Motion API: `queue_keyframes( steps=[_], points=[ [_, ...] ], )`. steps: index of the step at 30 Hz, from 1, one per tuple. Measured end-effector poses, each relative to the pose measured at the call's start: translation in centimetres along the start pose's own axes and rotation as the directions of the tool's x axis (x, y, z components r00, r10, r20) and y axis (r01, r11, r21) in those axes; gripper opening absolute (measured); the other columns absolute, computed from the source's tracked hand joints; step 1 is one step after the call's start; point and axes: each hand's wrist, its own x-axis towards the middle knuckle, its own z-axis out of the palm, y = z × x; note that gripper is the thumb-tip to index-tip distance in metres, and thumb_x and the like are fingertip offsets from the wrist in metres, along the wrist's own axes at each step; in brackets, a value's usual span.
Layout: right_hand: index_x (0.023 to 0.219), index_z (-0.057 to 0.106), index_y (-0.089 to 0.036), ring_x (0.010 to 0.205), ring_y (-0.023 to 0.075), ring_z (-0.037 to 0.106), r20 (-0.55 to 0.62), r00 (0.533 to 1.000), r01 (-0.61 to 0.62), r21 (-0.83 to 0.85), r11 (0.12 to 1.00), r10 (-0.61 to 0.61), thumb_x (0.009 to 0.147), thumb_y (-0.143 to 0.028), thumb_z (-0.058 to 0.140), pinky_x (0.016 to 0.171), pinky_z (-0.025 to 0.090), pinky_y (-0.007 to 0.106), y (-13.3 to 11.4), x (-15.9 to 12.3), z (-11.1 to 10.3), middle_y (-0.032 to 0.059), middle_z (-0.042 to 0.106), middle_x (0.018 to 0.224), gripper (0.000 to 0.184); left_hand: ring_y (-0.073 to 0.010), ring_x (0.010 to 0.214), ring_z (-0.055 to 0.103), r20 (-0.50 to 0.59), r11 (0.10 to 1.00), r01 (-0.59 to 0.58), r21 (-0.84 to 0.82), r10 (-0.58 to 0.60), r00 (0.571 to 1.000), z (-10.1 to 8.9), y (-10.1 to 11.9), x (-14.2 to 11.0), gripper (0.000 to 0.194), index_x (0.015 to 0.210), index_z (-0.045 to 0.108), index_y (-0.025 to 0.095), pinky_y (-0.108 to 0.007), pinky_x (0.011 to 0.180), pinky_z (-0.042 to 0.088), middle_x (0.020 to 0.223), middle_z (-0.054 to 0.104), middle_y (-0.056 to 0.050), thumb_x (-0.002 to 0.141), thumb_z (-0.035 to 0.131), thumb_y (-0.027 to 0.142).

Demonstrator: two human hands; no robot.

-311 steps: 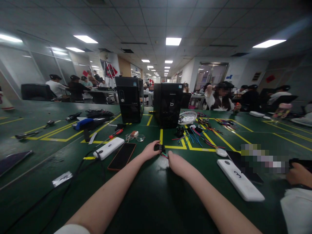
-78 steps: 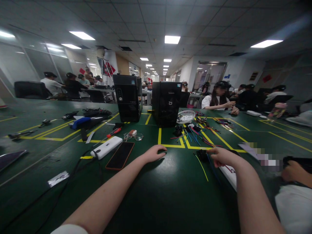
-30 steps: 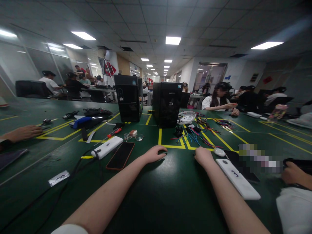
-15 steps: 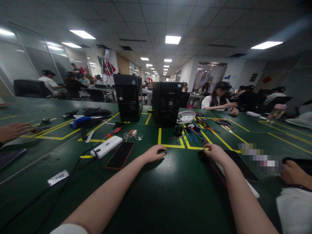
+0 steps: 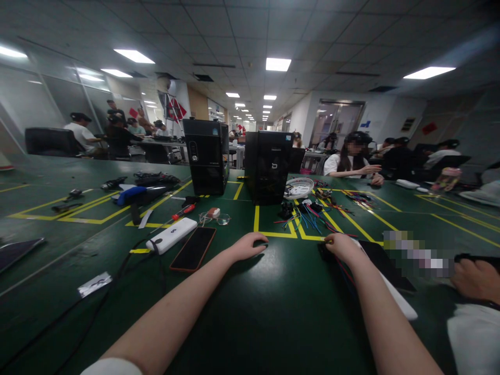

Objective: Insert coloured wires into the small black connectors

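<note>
My left hand (image 5: pixel 250 247) lies on the green table with its thumb and fingers apart, holding nothing. A phone with an orange-brown edge (image 5: pixel 194 250) is to its left. My right hand (image 5: pixel 340 247) has its fingers curled round a small black part (image 5: pixel 324 252) at the table surface. Red and blue wires (image 5: pixel 347 273) run from beneath this hand along the inner side of the forearm. The fingertips are partly hidden, so the exact grip is unclear. Beside the right forearm, a flat black object (image 5: pixel 386 265) and a white bar-shaped object (image 5: pixel 404 302) lie partly covered.
Two black computer towers (image 5: pixel 207 161) stand ahead. Loose wires (image 5: pixel 307 216) and a white basket (image 5: pixel 299 187) are right of them. A white power bank (image 5: pixel 172 234), glasses (image 5: pixel 222 219) and a red screwdriver (image 5: pixel 183 211) lie left. Another person's hand (image 5: pixel 474 278) is at far right.
Another person's hand at the far left has gone out of view. My right hand has shifted slightly left, its fingers curling closer over the black part. My left hand stays put.
</note>
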Motion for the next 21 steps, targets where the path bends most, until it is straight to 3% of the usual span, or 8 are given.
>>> queue_keyframes(
  steps=[4, 7, 10, 13, 15, 18, 21],
  points=[
    [0.11, 0.062, -0.019, 0.096, 0.0231, 0.057, 0.055, 0.998, 0.026, -0.096, 0.995, -0.021, 0.077, -0.028, 0.049, 0.08, 0.041, 0.029, -0.1, -0.2, 0.4, 0.0122, 0.061, 0.104, 0.036, -0.0191, 0.1, 0.054, 0.0, 1.0, 0.009, -0.006, -0.009, 1.0, -0.1, 0.1, 0.0, 0.026, 0.103, 0.061, 0.018, -0.032, 0.092, 0.04, 0.107, 0.061, -0.006, 0.08, 0.053, 0.029],
    [0.116, 0.057, -0.018, 0.098, 0.0277, 0.055, 0.018, 0.999, -0.044, -0.127, 0.991, 0.046, 0.075, -0.035, 0.053, 0.079, 0.041, 0.035, -1.0, -0.7, 1.2, 0.017, 0.052, 0.112, 0.044, -0.019, 0.101, 0.054, 0.0, 1.0, 0.017, -0.012, -0.017, 1.0, -0.1, 0.2, -0.1, 0.027, 0.103, 0.061, 0.018, -0.031, 0.092, 0.04, 0.108, 0.061, -0.006, 0.08, 0.053, 0.029],
    [0.112, 0.058, -0.012, 0.094, 0.0266, 0.056, -0.021, 0.999, -0.032, -0.095, 0.995, 0.03, 0.08, -0.035, 0.048, 0.077, 0.042, 0.034, -3.5, -1.5, 2.0, 0.019, 0.049, 0.113, 0.041, -0.0188, 0.1, 0.055, -0.008, 0.999, 0.04, -0.031, -0.041, 0.999, -0.1, 0.1, -0.1, 0.027, 0.103, 0.061, 0.019, -0.031, 0.091, 0.04, 0.107, 0.061, -0.006, 0.08, 0.053, 0.031],
    [0.118, 0.052, -0.012, 0.1, 0.0293, 0.053, -0.118, 0.985, 0.112, -0.096, 0.989, -0.123, 0.077, -0.031, 0.053, 0.077, 0.043, 0.037, -7.5, -2.4, 3.0, 0.0188, 0.047, 0.119, 0.045, -0.0186, 0.099, 0.055, -0.067, 0.993, 0.097, -0.068, -0.102, 0.993, 0.1, 0.1, 0.1, 0.025, 0.101, 0.062, 0.018, -0.03, 0.091, 0.041, 0.105, 0.062, -0.006, 0.08, 0.052, 0.028],
    [0.122, 0.047, -0.012, 0.106, 0.0294, 0.049, -0.209, 0.942, 0.246, -0.096, 0.964, -0.261, 0.077, -0.03, 0.053, 0.084, 0.04, 0.04, -10.4, -3.1, 3.9, 0.018, 0.045, 0.124, 0.049, -0.0182, 0.098, 0.056, -0.15, 0.984, 0.154, -0.092, -0.167, 0.975, 0.1, -0.1, 0.2, 0.024, 0.099, 0.062, 0.017, -0.03, 0.091, 0.041, 0.104, 0.062, -0.006, 0.08, 0.051, 0.024],
    [0.126, 0.044, -0.014, 0.116, 0.0279, 0.04, -0.343, 0.815, 0.462, -0.104, 0.881, -0.468, 0.079, -0.032, 0.052, 0.096, 0.029, 0.044, -14.3, -3.9, 5.4, 0.0138, 0.043, 0.13, 0.05, -0.0179, 0.097, 0.057, -0.303, 0.962, 0.244, -0.119, -0.269, 0.914, 0.0, -0.7, 0.4, 0.021, 0.096, 0.062, 0.014, -0.031, 0.091, 0.042, 0.101, 0.063, -0.007, 0.081, 0.047, 0.018],
    [0.128, 0.041, -0.016, 0.119, 0.0259, 0.036, -0.418, 0.708, 0.585, -0.105, 0.804, -0.569, 0.08, -0.034, 0.051, 0.1, 0.024, 0.044, -17.0, -4.4, 6.8, 0.012, 0.043, 0.132, 0.053, -0.017, 0.093, 0.058, -0.397, 0.929, 0.332, -0.165, -0.371, 0.84, -0.5, -1.7, 0.4, 0.021, 0.092, 0.062, 0.014, -0.03, 0.089, 0.044, 0.097, 0.064, -0.007, 0.082, 0.043, 0.013]
  ],
)
